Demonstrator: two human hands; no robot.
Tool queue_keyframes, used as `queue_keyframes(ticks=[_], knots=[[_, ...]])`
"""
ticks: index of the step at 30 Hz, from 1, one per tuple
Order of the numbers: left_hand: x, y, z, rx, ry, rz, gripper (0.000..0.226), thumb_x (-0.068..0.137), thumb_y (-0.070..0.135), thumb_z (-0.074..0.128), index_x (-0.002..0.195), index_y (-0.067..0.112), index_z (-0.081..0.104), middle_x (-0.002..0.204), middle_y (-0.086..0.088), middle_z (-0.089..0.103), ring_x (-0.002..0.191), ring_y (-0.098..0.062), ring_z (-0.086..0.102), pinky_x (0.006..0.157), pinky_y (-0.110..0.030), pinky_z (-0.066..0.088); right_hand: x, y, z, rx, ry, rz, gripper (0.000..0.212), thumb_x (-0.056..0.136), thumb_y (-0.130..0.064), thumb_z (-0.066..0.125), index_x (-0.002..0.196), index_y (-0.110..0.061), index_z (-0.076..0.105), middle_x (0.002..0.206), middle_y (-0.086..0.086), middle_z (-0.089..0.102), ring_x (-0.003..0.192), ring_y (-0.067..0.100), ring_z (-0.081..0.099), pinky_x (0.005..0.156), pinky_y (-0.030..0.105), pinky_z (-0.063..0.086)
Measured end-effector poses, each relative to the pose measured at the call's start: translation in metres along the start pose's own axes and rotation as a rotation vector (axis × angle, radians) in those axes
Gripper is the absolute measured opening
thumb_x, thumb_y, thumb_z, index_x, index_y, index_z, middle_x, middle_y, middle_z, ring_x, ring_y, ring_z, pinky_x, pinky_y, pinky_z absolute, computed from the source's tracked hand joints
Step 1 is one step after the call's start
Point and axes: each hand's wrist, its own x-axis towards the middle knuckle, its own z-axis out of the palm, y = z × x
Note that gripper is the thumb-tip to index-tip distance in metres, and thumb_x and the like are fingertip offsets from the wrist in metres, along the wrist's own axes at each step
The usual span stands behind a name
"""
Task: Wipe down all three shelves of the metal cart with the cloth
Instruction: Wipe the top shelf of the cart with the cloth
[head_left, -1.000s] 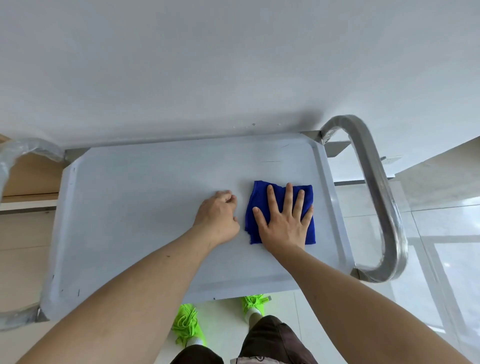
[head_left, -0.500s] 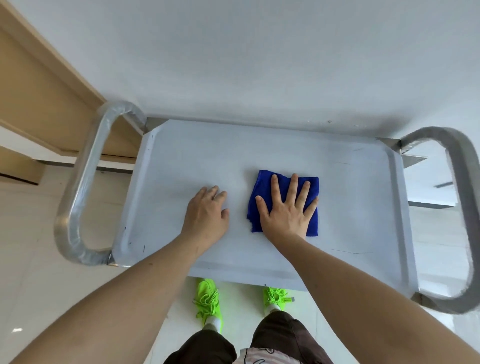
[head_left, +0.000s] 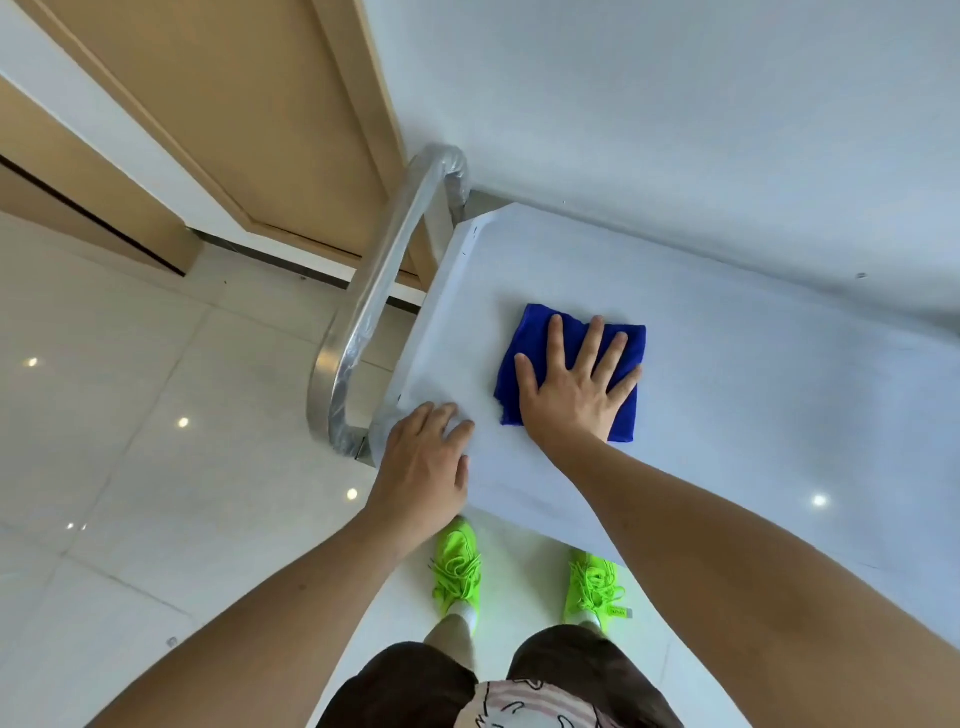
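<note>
Two hands are laid on the top shelf (head_left: 727, 395) of the cart. Left of the cloth, the handle (head_left: 374, 312) is seen wrapped in clear film. The left hand (head_left: 423, 467) is rested at the shelf's near left corner, fingers loosely together, holding nothing. The cloth (head_left: 535, 338), folded, blue and lying near the shelf's left end, is pressed flat under the right hand (head_left: 571, 389), fingers spread wide. Being soft, light and limp, it is judged best driven by palm pressure or pinched at a folded edge.
</note>
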Motion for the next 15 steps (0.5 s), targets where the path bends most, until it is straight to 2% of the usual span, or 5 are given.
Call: queue_keyframes(ticks=[6,10,13,15], knots=[[-0.028,-0.039,0.001,-0.039,0.081,0.109,0.03,0.092,0.029,0.054,0.118,0.015,0.057,0.131,-0.007,0.053,0.123,-0.026,0.047,0.099,-0.041,0.042,-0.01,-0.072,0.015,0.005,0.005,-0.095,0.073,0.093,-0.073,0.005,0.156,-0.039,-0.005,0.168,0.007,-0.01,0.15,0.037,-0.018,0.115,0.064,-0.015],[-0.042,-0.065,0.01,-0.103,0.191,0.213,0.02,0.089,0.027,0.063,0.103,0.014,0.065,0.109,-0.002,0.061,0.099,-0.023,0.054,0.085,-0.037,0.048,-0.024,-0.102,0.024,0.006,-0.001,-0.125,0.073,0.093,-0.073,0.004,0.157,-0.039,-0.006,0.168,0.007,-0.01,0.15,0.036,-0.019,0.115,0.064,-0.014],[-0.04,-0.071,0.016,-0.137,0.273,0.219,0.012,0.083,0.021,0.073,0.089,0.012,0.068,0.093,-0.001,0.063,0.086,-0.022,0.055,0.075,-0.033,0.048,-0.038,-0.109,0.03,-0.001,-0.011,-0.156,0.074,0.093,-0.074,0.002,0.157,-0.039,-0.007,0.168,0.007,-0.011,0.15,0.036,-0.02,0.115,0.065,-0.014],[-0.04,-0.069,0.018,-0.133,0.335,0.216,0.007,0.084,0.015,0.072,0.081,0.012,0.067,0.081,-0.002,0.06,0.078,-0.024,0.054,0.069,-0.034,0.046,-0.048,-0.11,0.034,-0.011,-0.025,-0.182,0.074,0.092,-0.074,0.001,0.156,-0.039,-0.008,0.167,0.007,-0.012,0.15,0.036,-0.02,0.114,0.065,-0.015]])
